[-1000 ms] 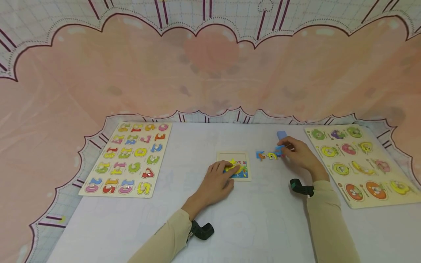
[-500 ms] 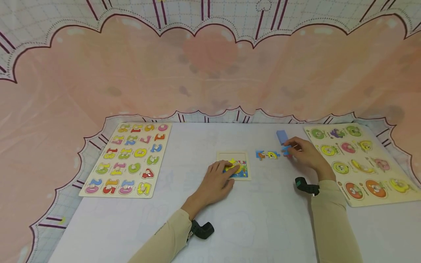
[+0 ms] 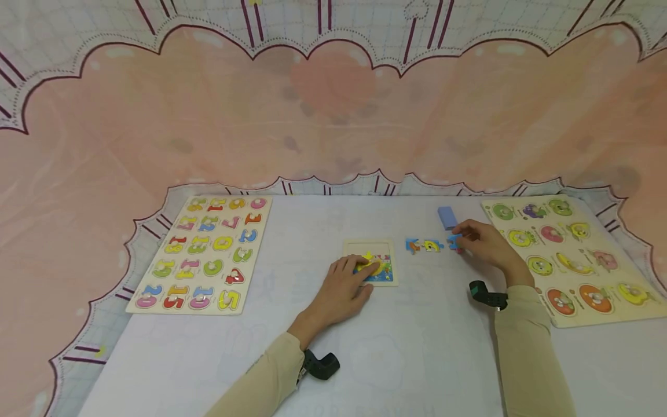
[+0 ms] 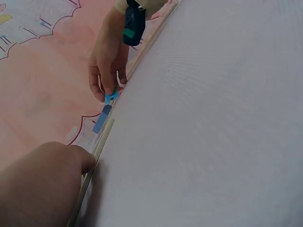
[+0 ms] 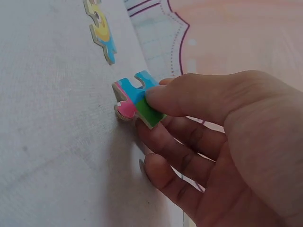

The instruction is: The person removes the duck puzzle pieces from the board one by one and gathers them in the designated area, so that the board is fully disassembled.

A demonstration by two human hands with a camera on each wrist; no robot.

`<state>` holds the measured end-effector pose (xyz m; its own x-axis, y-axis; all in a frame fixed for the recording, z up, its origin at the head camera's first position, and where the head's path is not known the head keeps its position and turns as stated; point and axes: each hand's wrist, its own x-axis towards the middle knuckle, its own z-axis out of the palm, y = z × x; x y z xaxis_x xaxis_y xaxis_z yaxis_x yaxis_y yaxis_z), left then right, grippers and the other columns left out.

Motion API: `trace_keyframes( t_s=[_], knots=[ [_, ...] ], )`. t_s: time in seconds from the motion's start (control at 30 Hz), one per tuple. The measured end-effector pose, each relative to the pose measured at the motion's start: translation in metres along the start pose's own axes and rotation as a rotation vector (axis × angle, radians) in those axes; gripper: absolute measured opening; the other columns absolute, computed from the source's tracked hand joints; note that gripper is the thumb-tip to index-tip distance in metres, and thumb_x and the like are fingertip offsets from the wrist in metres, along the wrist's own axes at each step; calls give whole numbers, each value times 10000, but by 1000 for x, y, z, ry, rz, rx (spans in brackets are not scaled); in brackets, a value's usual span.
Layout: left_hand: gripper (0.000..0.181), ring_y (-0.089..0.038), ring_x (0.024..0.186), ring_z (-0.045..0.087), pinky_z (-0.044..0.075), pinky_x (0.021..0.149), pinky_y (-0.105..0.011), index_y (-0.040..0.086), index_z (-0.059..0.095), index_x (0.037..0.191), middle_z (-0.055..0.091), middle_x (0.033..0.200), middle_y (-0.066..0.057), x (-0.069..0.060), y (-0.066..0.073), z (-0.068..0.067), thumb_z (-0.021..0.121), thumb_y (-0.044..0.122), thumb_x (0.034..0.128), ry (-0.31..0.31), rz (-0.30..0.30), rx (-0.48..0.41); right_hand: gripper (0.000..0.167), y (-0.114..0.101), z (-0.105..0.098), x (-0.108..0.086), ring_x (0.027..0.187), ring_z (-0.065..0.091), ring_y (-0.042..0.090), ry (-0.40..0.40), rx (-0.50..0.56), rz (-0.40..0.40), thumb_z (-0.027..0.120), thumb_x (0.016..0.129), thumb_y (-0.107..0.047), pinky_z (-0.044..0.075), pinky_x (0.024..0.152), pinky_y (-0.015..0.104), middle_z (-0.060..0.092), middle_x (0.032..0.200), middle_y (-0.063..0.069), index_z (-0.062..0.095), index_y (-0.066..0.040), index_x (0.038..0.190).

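My left hand (image 3: 336, 295) rests on a small wooden jigsaw tray (image 3: 394, 266), fingers extended over a partly filled, bright yellow and blue picture. Its upper part shows bare wood. In the right wrist view, my right hand (image 5: 203, 137) pinches a blue, green and pink jigsaw piece (image 5: 130, 94) between thumb and fingers, just over the table. To the left of that hand lie two more pieces in a row, one blue and brown piece (image 3: 412, 247) and one yellow and blue piece (image 3: 432, 246). The left wrist view hides most of the left fingers.
A plain blue block (image 3: 447, 218) lies just beyond the right hand. On the left is a number puzzle board (image 3: 259, 229); on the right, a fruit puzzle board (image 3: 615, 319), partly behind the right forearm. A patterned cloth (image 3: 333, 133) rises behind the white table (image 3: 406, 353).
My right hand has shifted slightly right with its jigsaw piece, away from the two lying pieces. More of the blue block now shows. The left hand stays in place.
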<state>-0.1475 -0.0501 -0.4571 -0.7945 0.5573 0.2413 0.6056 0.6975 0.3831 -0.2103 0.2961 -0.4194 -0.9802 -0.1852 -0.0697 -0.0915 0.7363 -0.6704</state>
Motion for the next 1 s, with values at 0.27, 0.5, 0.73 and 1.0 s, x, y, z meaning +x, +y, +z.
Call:
trace_keyframes(
  t_s=[0.27, 0.5, 0.73, 1.0],
  knots=[
    [431, -245, 1276, 378, 300, 1061, -454, 193, 498, 1380, 446, 1343, -39, 0, -1, -2, 498, 300, 962, -6, -13, -68, 269, 0, 1, 2, 962, 587, 275, -22, -41, 26, 559, 933, -181, 452, 852, 381, 649, 1058, 178, 599, -27, 1150],
    [423, -210, 1201, 434, 360, 987, -424, 207, 517, 1354, 458, 1323, -25, 7, -9, -6, 553, 272, 938, -16, -15, -159, 274, 3, 3, 0, 1008, 535, 304, -56, -41, 57, 553, 942, -172, 423, 873, 409, 605, 1123, 199, 596, -11, 1159],
    [422, -227, 1202, 454, 361, 987, -462, 200, 529, 1343, 476, 1333, -39, 27, -28, -16, 573, 290, 933, 12, -108, -200, 252, 7, 4, -2, 945, 533, 277, -14, -30, 33, 567, 928, -144, 416, 814, 334, 605, 1062, 178, 591, -11, 1141],
    [725, -199, 1420, 286, 125, 1175, -481, 177, 402, 1445, 371, 1503, -12, 31, -49, -25, 612, 535, 850, -148, -146, -85, 288, 1, 4, -2, 1015, 513, 306, 63, -7, 52, 517, 965, -234, 415, 852, 388, 564, 1095, 176, 553, -27, 1161]
  ],
)
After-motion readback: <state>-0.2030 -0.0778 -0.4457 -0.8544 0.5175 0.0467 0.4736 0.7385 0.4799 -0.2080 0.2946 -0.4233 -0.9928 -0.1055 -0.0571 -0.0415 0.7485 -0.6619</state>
